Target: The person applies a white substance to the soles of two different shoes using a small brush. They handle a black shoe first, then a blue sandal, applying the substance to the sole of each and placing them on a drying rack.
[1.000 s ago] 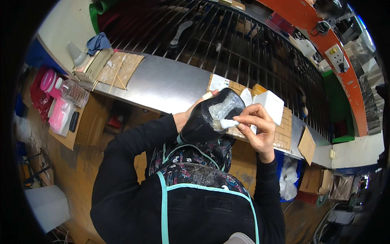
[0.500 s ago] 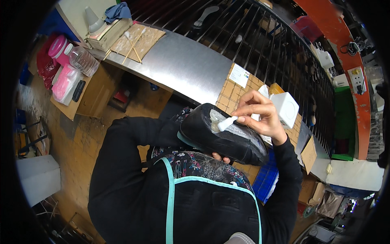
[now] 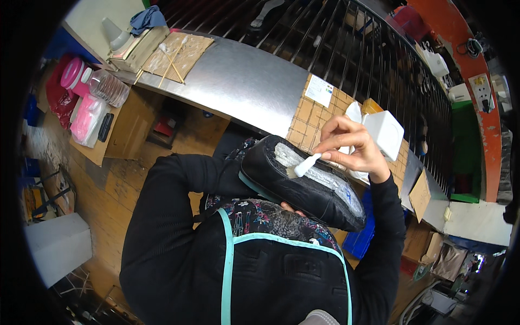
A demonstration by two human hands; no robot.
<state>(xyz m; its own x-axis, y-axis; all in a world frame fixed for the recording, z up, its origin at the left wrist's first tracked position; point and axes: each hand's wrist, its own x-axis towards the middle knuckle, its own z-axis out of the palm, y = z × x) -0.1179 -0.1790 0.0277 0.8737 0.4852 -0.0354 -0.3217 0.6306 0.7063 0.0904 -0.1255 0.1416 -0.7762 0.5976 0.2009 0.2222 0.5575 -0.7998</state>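
Note:
A black shoe lies tilted across my lap, its underside turned up. Whitish, wet-looking streaks coat the greyish bottom. My left hand supports it from below; only some fingertips show at the near side, the rest hidden by the shoe. Above the far side, my right hand pinches a small white brush between thumb and fingers. The brush's bristle end touches the bottom of the shoe near its middle.
Ahead runs a metal bench edge beside a rack of dark bars. Brown cardboard, a label sheet and a white box lie near my right hand. Sticks rest on a board at left; a blue crate sits below right.
The shoe has turned so more of its bottom faces up, and the whitish coat shows further along it. My right hand has shifted slightly right with the brush.

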